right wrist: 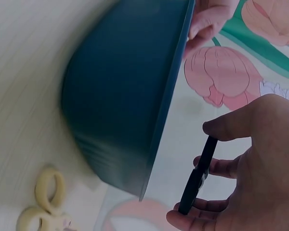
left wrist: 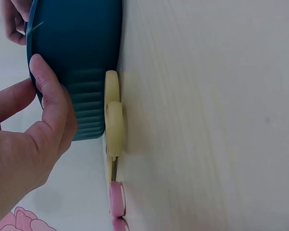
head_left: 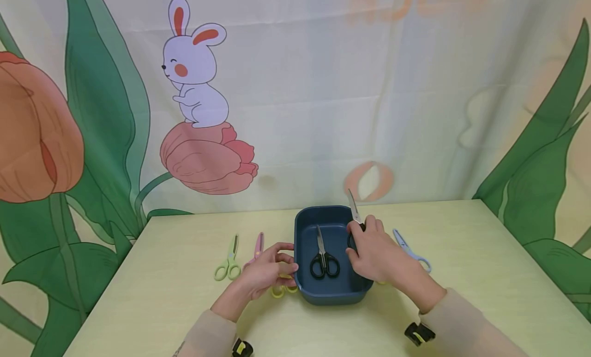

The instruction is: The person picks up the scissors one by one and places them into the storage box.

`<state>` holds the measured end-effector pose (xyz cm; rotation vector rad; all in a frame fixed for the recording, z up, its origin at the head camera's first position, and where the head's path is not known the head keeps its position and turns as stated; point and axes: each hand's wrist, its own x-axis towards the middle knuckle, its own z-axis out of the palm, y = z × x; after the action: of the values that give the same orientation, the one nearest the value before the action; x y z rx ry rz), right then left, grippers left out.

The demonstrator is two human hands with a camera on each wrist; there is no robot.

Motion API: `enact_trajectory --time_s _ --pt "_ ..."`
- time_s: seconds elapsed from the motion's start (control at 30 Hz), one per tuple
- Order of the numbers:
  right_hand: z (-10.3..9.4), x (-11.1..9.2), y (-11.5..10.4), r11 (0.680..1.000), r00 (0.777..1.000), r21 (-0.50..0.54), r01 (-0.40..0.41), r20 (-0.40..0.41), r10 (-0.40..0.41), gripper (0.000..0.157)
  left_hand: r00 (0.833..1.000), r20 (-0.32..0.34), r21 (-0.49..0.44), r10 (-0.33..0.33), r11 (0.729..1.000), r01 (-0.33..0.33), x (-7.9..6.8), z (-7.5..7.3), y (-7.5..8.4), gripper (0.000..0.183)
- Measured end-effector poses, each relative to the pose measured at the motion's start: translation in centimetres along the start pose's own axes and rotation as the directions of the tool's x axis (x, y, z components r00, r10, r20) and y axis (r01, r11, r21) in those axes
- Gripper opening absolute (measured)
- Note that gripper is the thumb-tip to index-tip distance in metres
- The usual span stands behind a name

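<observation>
My right hand (head_left: 376, 252) grips black-handled scissors (head_left: 354, 205) above the right side of a dark blue bin (head_left: 332, 299), blades pointing up and away. In the right wrist view, thumb and fingers pinch the black handles (right wrist: 198, 178) beside the bin's rim. A second pair of black-handled scissors (head_left: 324, 264) lies inside the bin. My left hand (head_left: 268, 270) holds the bin's left side, thumb and fingers at the rim in the left wrist view. Under that hand, yellow scissors (left wrist: 114, 127) lie against the bin's base, partly hidden.
Green scissors (head_left: 228, 262) and pink scissors (head_left: 258, 246) lie left of the bin on the pale table (head_left: 152, 295). Blue scissors (head_left: 411, 250) lie to the right, partly behind my right hand. Another yellow pair (right wrist: 48, 202) rests beside the bin. A printed curtain (head_left: 300, 90) hangs behind.
</observation>
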<state>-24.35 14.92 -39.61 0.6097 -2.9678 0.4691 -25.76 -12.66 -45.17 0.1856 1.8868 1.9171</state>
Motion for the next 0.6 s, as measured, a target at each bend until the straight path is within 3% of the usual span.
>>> enact_trajectory --time_s 0.27,0.6 --pt "1.0 0.8 -1.5 1.000 0.998 -0.025 0.001 0.063 0.001 0.036 1.000 -0.001 0.004 -0.005 1.000 0.005 0.0 0.0 0.0 0.053" --pt "2.1 1.3 -2.3 0.988 0.993 -0.156 0.011 0.122 0.008 0.038 1.000 -0.003 -0.002 -0.004 1.000 0.004 0.0 0.1 0.1 0.053"
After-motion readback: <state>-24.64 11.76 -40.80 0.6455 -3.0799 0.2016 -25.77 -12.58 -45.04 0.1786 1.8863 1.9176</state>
